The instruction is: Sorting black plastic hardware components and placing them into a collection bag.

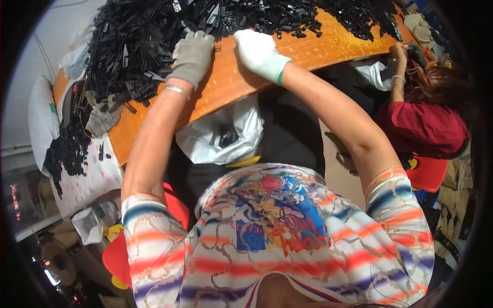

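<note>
A big heap of small black plastic parts (154, 36) covers the far side of an orange wooden table (318, 49). My left hand (192, 54), in a grey work glove, rests palm down at the heap's near edge, fingers reaching into the parts. My right hand (257, 51), in a white glove with a green cuff, lies beside it on the table, fingers at the heap's edge. Whether either hand holds a part is hidden by the gloves. A silver bracelet (177, 90) circles my left wrist.
A white plastic bag (221, 136) holding a few black parts hangs below the table edge in front of me. A spare grey glove (101, 121) lies at the table's left. Another person in red (423, 126) works at the right. More black parts (69, 149) spill over a patterned cloth at left.
</note>
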Demonstrator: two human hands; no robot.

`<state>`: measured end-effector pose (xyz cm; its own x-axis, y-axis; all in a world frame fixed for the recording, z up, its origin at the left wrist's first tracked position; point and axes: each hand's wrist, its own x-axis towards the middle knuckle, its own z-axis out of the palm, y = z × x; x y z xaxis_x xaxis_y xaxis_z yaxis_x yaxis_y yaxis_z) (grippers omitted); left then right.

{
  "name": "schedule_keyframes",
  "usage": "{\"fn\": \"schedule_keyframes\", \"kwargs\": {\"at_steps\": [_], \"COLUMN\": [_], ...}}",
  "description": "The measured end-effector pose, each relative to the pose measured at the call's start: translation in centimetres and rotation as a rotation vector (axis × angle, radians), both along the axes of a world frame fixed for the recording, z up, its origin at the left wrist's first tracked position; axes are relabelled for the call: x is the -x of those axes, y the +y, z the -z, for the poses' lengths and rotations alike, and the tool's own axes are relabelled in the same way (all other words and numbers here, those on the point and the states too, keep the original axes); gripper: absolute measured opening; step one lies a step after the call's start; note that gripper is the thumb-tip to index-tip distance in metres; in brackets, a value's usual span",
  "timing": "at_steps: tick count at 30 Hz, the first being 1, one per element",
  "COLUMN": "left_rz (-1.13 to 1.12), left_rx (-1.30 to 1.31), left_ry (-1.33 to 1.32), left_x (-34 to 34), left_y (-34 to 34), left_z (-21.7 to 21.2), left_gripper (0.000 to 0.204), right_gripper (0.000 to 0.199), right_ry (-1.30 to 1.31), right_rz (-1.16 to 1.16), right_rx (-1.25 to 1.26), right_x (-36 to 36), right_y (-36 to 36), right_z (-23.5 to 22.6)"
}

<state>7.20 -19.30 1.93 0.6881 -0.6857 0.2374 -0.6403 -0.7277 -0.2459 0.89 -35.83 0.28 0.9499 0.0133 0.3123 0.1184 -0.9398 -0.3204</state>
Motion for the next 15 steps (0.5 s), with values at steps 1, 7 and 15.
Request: {"fn": "schedule_keyframes", "kwargs": {"at_steps": [1,7,15], "left_rz": [0.006,-0.063,-0.162], "left_rx": [0.057,0.582,1.561], "left_ry": [-0.075,0.058,1.053], "left_x": [-0.1,2.4,9.4], "left_y": [0.4,1.9,2.1], "left_z": [0.1,-1.4,-0.6], "left_gripper": [0.016,0.018,0.035], "right_gripper": [0.014,0.02,0.024], "right_ry": [-0.012,0.131,0.12], "right_rz": [0.008,0.053,-0.027], "right_rx": [-0.025,-0.335,-0.999], "right_x": [0.4,2.7,6.5], "right_y": [0.0,0.5,3.7], "right_z": [-0.1,-1.9,-4.1]}}
